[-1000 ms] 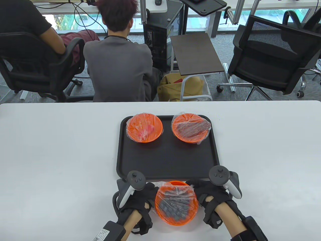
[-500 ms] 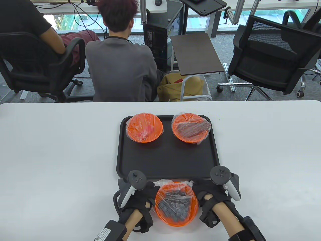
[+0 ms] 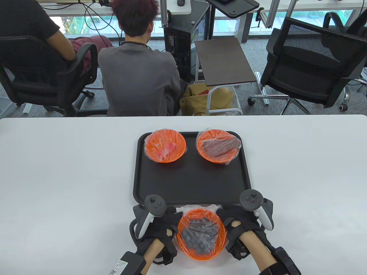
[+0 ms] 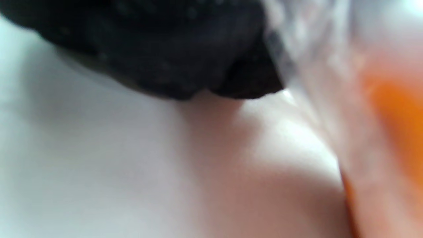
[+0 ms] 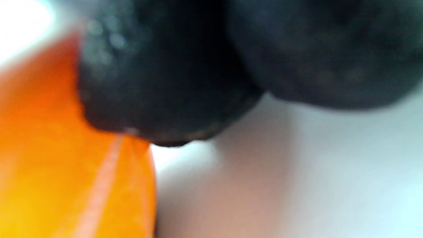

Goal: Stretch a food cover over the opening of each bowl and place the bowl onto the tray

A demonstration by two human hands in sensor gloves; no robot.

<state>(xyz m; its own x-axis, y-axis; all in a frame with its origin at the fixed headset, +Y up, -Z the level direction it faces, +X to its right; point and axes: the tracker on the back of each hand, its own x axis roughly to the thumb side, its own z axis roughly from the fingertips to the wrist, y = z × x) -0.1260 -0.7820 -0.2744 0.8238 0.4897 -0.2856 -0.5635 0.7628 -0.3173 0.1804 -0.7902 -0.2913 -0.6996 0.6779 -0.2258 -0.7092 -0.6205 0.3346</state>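
Bowl (image 3: 201, 234): covered, on table just before tray (image 3: 192, 183).
Grip: left hand (image 3: 160, 226), right hand (image 3: 239, 225) flank it; finger hold cannot be told.
Risk: film (image 3: 200, 208) could snap off rim if tugged.

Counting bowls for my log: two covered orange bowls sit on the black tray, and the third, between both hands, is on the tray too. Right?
Not quite. In the table view the third bowl, between the left hand and the right hand, sits on the white table just in front of the black tray, not on it. The rest holds.

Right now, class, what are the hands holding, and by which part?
Both hands, left and right, hold the near orange bowl by its opposite sides.
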